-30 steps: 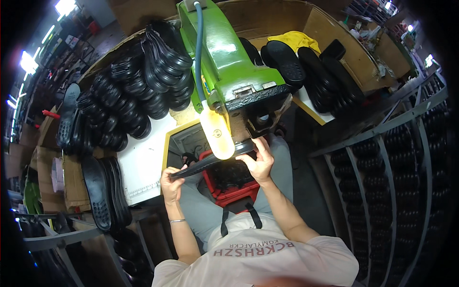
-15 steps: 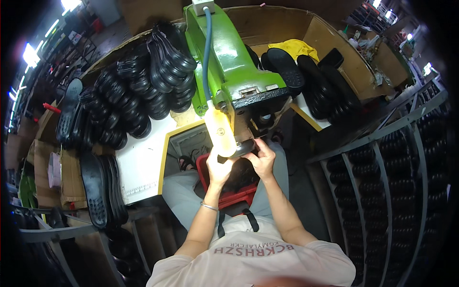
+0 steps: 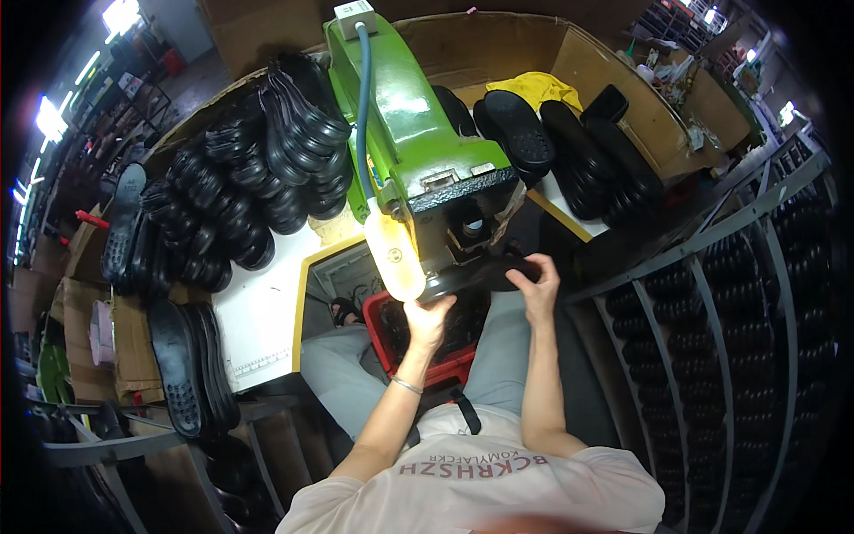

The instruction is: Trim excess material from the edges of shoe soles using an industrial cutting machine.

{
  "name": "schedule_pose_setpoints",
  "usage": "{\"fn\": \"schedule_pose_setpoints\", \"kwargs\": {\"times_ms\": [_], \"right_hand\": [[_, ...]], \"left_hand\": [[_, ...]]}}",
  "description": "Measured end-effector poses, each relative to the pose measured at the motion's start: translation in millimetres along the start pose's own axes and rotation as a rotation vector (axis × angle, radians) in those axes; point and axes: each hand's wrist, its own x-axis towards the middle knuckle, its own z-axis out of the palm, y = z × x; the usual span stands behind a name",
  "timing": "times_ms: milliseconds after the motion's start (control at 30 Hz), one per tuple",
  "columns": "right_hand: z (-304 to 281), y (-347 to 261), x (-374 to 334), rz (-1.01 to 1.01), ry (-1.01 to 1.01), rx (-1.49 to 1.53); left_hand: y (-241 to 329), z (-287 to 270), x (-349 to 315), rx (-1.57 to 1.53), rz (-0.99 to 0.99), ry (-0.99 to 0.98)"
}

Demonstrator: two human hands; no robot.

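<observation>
A black shoe sole [image 3: 487,275] lies lengthwise between my two hands, just under the head of a green machine [image 3: 414,111]. My left hand [image 3: 429,322] is closed on the sole's left end; the glowing yellow-white lamp [image 3: 394,256] partly covers that grip. Around the right end, my right hand [image 3: 539,289] pinches the sole between thumb and fingers. Below the sole, a red basket [image 3: 377,331] with dark scraps stands between my knees.
Stacks of black soles [image 3: 267,160] fill the white tabletop [image 3: 258,311] on the left. More soles [image 3: 583,160] and a yellow cloth [image 3: 538,87] are right of the machine. Metal racks [image 3: 707,347] of soles stand at the right, with a cardboard box wall [image 3: 498,40] behind.
My right hand has moved right and away from my left, and the sole now shows stretched lengthwise between them. My left hand has shifted slightly right and down.
</observation>
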Motion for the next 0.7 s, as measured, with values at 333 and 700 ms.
{"fn": "schedule_pose_setpoints", "kwargs": {"times_ms": [333,700], "right_hand": [[66,-110,-22,-0.441,-0.097,-0.52],[82,-91,-72,0.013,-0.754,0.267]], "left_hand": [[68,-58,-1,-0.306,0.069,-0.059],[121,-16,-36,0.916,0.383,-0.329]]}}
